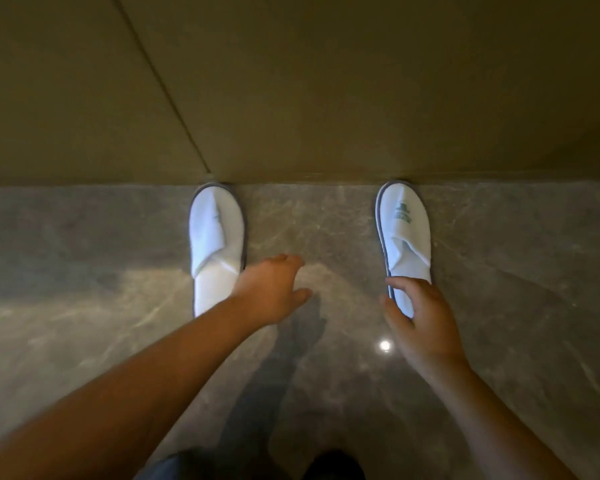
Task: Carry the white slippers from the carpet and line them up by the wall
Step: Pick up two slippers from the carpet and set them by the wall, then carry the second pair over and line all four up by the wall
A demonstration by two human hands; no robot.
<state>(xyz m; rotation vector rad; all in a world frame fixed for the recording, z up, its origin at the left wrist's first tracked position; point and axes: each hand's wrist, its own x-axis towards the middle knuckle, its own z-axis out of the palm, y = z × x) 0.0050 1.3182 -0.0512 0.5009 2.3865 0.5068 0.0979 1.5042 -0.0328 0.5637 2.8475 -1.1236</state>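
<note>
Nearest the camera, dark clothing (257,465) at the bottom edge, then two bare forearms reaching out over a glossy stone floor (326,393) with a bright light reflection between them.

Further out, left hand (272,292) spread loose, fingers apart, gripping nothing, hovering over bare floor just beside the heel of the left slipper (217,244); contact with that slipper not clear. Right hand (421,320) curled over the heel end of the right slipper (404,233), thumb on one edge and fingers over the other, lightly pinching it.

Beyond the hands, both white slippers lying flat on the stone, toes touching or all but touching the base of the tan wall (326,98), soles down, heels toward the body, well apart from each other. Right one printed with a green logo and angled slightly off square; left one plainer and straighter. No carpet in view.

Judged close to done: only the lining-up left. To finish well, probably slide rather than lift, keep each toe snug to the wall, swing the right heel until both lie parallel, and perhaps draw the pair closer together. Soft, light cloth likely to buckle under a hard push, so gentle pressure at the heel, then let go cleanly without dragging it askew.
</note>
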